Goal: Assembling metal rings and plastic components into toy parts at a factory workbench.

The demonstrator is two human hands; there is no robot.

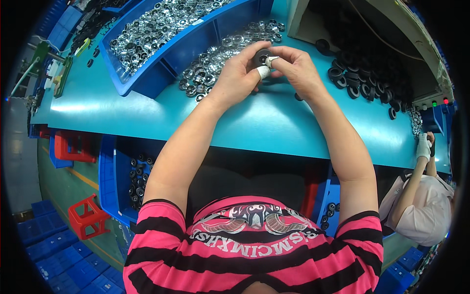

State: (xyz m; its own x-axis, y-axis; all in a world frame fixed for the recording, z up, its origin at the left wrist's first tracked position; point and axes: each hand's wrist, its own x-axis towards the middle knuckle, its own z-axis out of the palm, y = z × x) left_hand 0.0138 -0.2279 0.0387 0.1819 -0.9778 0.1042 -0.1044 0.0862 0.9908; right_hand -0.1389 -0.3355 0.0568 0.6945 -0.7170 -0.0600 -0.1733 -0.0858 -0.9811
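Observation:
Both my hands hold one small black wheel (262,56) just above the blue-green tabletop. My left hand (237,74) has its fingers closed round the wheel's left side. On the other side, my right hand (298,71) grips it with bent fingers. White tape wraps both thumbs, which press near the wheel's dark, round center. Part of the wheel is hidden by my fingers. Loose shiny clear-and-black hubs (201,73) lie heaped beside and beyond my left hand. To the right of my right hand, black rubber rings (360,83) are spread in a pile.
A blue bin (169,51) full of shiny hubs stands at the far left. The rings spill from a pale-framed opening (295,19) at the far right. Below the table edge, a blue crate (111,169) holds black wheels. A co-worker's gloved hand (423,147) is at the right, and a red stool (88,215) stands left.

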